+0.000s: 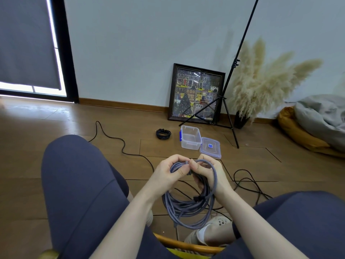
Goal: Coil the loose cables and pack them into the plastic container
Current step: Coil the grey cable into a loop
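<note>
A grey braided cable (188,206) hangs in several loops between my knees. My left hand (169,173) grips the top of the bundle. My right hand (207,171) pinches a strand at the top, with a loop passing over its fingers. The clear plastic container (190,137) with blue clips stands open on the floor ahead, its lid (210,147) lying beside it on the right. A coiled black cable (163,134) lies left of the container. Loose black cables lie on the floor at the left (123,146) and right (248,181).
A framed picture (196,94) leans on the wall behind the container. A black tripod stand (228,116) rises right of it, beside a vase of pampas grass (261,81). A beanbag with a grey blanket (317,126) fills the right. I sit on a chair.
</note>
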Available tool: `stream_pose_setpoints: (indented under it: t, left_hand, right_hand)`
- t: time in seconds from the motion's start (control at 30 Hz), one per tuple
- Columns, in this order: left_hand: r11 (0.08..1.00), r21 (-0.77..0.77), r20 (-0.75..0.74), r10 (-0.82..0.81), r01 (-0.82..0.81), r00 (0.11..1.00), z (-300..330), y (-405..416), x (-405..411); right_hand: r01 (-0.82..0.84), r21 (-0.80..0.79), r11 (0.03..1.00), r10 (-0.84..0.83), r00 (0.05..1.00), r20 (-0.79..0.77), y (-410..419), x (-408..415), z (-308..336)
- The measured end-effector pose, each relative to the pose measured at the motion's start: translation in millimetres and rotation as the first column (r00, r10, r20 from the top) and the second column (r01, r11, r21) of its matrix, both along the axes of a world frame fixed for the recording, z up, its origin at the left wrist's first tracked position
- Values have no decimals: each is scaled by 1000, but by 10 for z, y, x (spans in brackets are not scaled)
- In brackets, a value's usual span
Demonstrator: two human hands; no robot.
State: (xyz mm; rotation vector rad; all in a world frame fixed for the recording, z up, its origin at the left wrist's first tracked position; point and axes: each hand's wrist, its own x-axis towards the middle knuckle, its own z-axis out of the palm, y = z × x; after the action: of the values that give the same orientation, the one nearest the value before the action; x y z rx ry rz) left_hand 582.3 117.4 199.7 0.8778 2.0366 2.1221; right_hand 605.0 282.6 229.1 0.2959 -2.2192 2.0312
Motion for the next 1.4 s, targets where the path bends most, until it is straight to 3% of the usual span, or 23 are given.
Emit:
stream_pose_setpoints:
  t: [0.37, 0.77, 1.1, 1.4]
  left_hand:
    - [993, -107, 50, 44, -38, 998, 36, 1, 15]
    - [997, 43, 52, 67, -69, 996, 0, 43, 13]
    - [982, -188, 11, 30, -28, 999, -3, 41, 33]
    - [959, -241, -27, 146, -148, 989, -51, 71, 2]
  right_hand:
    - [-6, -25, 1000, 6, 1000, -18, 53, 26, -32]
    - [80, 68, 994, -79, 997, -19, 42, 15, -41]
    - [32, 166, 986, -66, 977, 201, 33, 63, 28]
    - [59, 235, 970, -125, 953, 277, 22, 77, 53]
